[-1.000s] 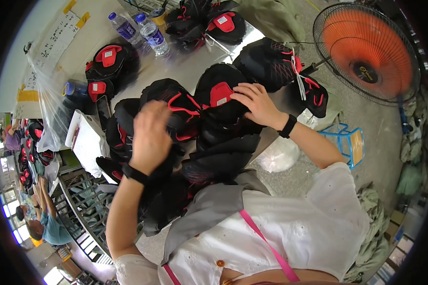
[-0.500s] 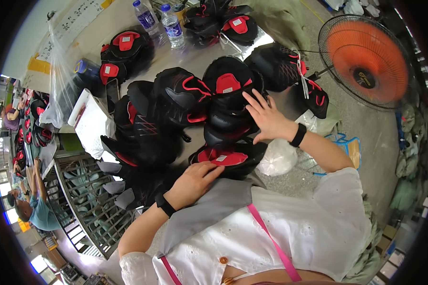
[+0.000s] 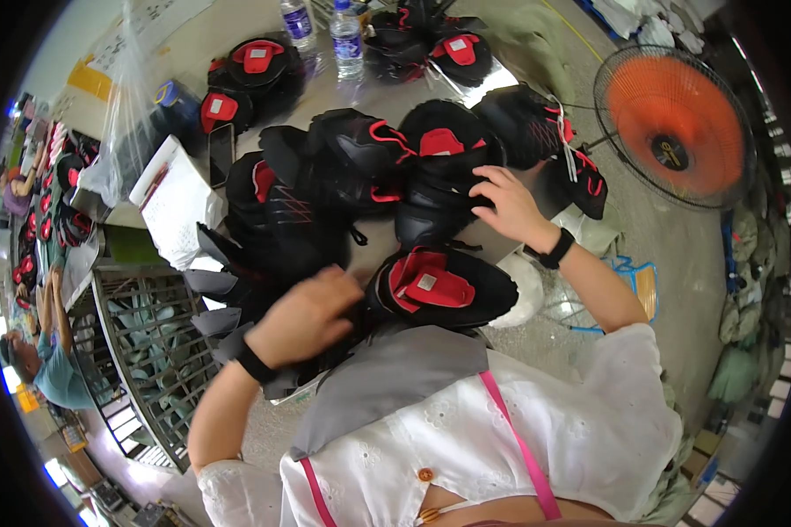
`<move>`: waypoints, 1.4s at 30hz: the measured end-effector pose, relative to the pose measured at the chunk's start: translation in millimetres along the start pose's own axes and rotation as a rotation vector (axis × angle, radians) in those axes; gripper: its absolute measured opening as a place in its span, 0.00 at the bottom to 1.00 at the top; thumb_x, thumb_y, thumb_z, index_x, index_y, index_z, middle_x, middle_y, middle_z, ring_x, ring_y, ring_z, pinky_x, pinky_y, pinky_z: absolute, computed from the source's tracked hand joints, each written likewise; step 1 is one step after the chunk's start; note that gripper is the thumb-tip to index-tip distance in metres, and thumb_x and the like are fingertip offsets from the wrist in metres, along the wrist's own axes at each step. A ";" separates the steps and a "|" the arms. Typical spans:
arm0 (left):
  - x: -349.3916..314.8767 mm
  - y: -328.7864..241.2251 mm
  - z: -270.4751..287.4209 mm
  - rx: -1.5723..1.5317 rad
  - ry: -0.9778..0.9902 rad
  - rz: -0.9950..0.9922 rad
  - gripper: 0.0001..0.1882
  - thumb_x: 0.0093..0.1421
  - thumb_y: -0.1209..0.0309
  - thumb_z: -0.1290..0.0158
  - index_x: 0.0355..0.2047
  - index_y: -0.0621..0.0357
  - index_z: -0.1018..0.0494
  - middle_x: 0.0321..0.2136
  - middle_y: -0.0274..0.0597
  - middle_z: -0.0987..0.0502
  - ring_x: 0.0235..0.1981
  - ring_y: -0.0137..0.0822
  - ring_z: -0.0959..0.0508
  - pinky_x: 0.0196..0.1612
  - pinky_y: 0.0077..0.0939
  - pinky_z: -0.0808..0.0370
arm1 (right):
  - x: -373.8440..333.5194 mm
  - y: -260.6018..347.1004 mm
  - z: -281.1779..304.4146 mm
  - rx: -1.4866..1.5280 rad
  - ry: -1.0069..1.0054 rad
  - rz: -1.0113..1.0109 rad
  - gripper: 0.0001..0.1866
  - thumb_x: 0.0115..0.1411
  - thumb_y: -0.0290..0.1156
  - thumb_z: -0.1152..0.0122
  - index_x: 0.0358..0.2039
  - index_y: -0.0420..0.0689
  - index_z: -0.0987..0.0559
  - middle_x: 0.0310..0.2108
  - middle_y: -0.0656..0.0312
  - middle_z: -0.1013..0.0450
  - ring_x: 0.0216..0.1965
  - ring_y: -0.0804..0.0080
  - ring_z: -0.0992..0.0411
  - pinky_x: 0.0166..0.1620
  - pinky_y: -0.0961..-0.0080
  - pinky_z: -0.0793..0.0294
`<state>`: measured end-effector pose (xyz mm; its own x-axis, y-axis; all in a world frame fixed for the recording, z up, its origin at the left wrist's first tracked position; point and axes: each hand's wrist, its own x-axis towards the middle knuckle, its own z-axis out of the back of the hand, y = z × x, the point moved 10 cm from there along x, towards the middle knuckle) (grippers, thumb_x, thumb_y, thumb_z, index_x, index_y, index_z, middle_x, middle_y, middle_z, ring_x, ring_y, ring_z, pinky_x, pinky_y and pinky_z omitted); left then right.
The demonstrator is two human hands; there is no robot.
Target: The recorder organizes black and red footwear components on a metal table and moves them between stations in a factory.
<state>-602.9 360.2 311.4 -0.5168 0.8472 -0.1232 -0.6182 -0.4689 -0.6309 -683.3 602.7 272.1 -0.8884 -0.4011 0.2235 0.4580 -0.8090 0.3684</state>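
Just in front of me a black shoe upper (image 3: 492,288) lies on the table, its red lining and a white label facing up. My left hand (image 3: 308,318) is beside its left end, above dark pieces. Motion smears its fingers, and anything in them is hidden. My right hand (image 3: 514,211) is open, fingers apart, at the right edge of a stack of black uppers (image 3: 426,211) with a red-lined one on top. Whether its fingertips touch the stack I cannot tell. More black uppers with red stitching (image 3: 294,220) are heaped to the left.
An orange-bladed fan (image 3: 677,132) stands at the right. At the back are water bottles (image 3: 347,48) and more uppers (image 3: 259,60). A phone (image 3: 222,154) and a paper pad (image 3: 171,202) lie left. A metal rack (image 3: 149,360) stands lower left, near a co-worker (image 3: 61,373).
My left hand has come off the near upper and moved left. That upper now shows more of its red lining. My right hand stays open near the stack, and the view has shifted.
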 end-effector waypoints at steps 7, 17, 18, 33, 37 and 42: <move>-33.2 181.4 72.0 0.426 -0.194 0.548 0.27 0.50 0.64 0.48 0.48 0.67 0.37 0.52 0.51 0.37 0.58 0.50 0.44 0.57 0.38 0.41 | -17.8 188.1 -51.9 0.265 0.560 0.724 0.17 0.46 0.36 0.39 0.39 0.51 0.26 0.47 0.62 0.35 0.54 0.63 0.41 0.48 0.66 0.36; 2.7 173.3 32.4 0.080 0.096 0.485 0.26 0.56 0.60 0.56 0.52 0.61 0.41 0.44 0.49 0.30 0.55 0.42 0.38 0.55 0.56 0.48 | 44.2 229.3 -107.3 -0.053 0.707 0.994 0.17 0.43 0.39 0.38 0.33 0.44 0.25 0.40 0.60 0.31 0.49 0.60 0.37 0.46 0.66 0.38; -1.3 159.6 27.9 -0.038 0.035 0.368 0.27 0.57 0.60 0.55 0.54 0.61 0.43 0.47 0.50 0.33 0.56 0.41 0.40 0.56 0.57 0.50 | 72.0 227.4 -114.5 -0.164 0.688 0.873 0.18 0.43 0.38 0.38 0.34 0.42 0.26 0.42 0.58 0.33 0.50 0.58 0.37 0.49 0.66 0.39; -53.3 183.7 39.4 0.296 -0.097 0.605 0.27 0.48 0.67 0.46 0.49 0.55 0.38 0.42 0.45 0.34 0.41 0.45 0.31 0.42 0.34 0.29 | 167.8 172.5 -52.9 -0.111 0.255 0.861 0.17 0.45 0.48 0.40 0.22 0.46 0.26 0.33 0.67 0.30 0.51 0.68 0.38 0.51 0.63 0.43; -38.3 151.9 38.9 0.398 -0.094 0.512 0.19 0.48 0.66 0.46 0.42 0.52 0.33 0.33 0.40 0.30 0.36 0.43 0.28 0.38 0.33 0.28 | 165.6 143.8 -28.6 -0.131 0.202 0.770 0.13 0.47 0.43 0.40 0.21 0.46 0.26 0.35 0.68 0.30 0.51 0.65 0.38 0.49 0.65 0.40; -57.9 121.3 52.9 0.436 -0.308 0.436 0.08 0.50 0.70 0.51 0.32 0.50 0.31 0.24 0.36 0.28 0.27 0.37 0.26 0.31 0.31 0.29 | 155.0 89.8 8.5 -0.139 0.146 0.551 0.08 0.49 0.33 0.43 0.21 0.44 0.29 0.41 0.67 0.28 0.43 0.66 0.32 0.42 0.68 0.36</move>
<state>-679.4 241.0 282.5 -0.8774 0.4787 -0.0316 -0.4638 -0.8632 -0.1993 -779.6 471.5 347.4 -0.5202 -0.8257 0.2183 0.8538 -0.5091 0.1088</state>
